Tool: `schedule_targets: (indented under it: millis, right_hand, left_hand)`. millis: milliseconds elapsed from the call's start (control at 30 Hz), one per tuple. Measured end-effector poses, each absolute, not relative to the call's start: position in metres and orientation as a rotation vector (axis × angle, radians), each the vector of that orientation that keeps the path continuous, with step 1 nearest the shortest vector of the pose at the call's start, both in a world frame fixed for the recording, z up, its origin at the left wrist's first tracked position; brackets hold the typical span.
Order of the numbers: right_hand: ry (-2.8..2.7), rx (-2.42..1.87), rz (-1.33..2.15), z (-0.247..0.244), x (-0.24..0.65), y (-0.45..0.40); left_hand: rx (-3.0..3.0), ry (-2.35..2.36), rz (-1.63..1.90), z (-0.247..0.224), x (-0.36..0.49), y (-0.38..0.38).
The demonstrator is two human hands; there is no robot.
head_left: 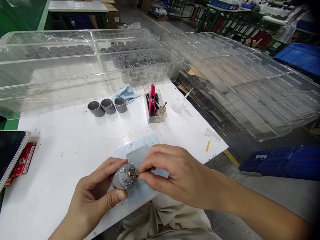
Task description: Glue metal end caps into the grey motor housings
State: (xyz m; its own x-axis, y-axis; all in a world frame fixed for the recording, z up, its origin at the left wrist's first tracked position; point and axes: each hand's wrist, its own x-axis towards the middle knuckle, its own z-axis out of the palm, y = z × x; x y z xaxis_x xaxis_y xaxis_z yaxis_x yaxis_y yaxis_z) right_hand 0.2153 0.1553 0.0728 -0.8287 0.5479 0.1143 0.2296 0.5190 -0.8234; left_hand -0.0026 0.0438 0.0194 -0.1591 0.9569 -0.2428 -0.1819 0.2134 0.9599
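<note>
While I watch from here, the left hand cradles the grey motor, fingers wrapped around its far side and thumb pressed on the near side, so it's a firm hold. The motor sits tilted, end face up toward the camera, just above the pad and not resting on it. The right hand comes in from the right, wrist low, in a narrow pinch, thumb and index meeting at the metal bushing in the middle of that end face. Can't tell if they're gripping the bushing itself or something tiny on it. Small metal tabs stick out around the rim; red marks show on the housing, no readable text. Beige trousers show under the table edge.

Left of the hands: a black tablet on a red pack, print too small to read. Ahead on the white table: three grey cups in a row, a blue cloth, and a clear box holding a red pen and a small jar with a brush in it. The pen's label is unreadable. Farther back, a clear tray holds more grey cups; stacked clear trays sit to the right, blue crates lower right.
</note>
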Motion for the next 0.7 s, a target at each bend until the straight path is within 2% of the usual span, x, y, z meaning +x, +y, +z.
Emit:
schedule_targets:
  millis: [300, 700]
  right_hand:
    - [-2.279, -0.724, 1.547, 0.077, 0.214, 0.163]
    - [-2.165, -0.767, 1.65, 0.075, 0.211, 0.161]
  left_hand:
    - [0.908, 1.21, 1.146, 0.014, -0.013, 0.043]
    - [0.808, 1.26, 1.172, 0.022, -0.007, 0.043]
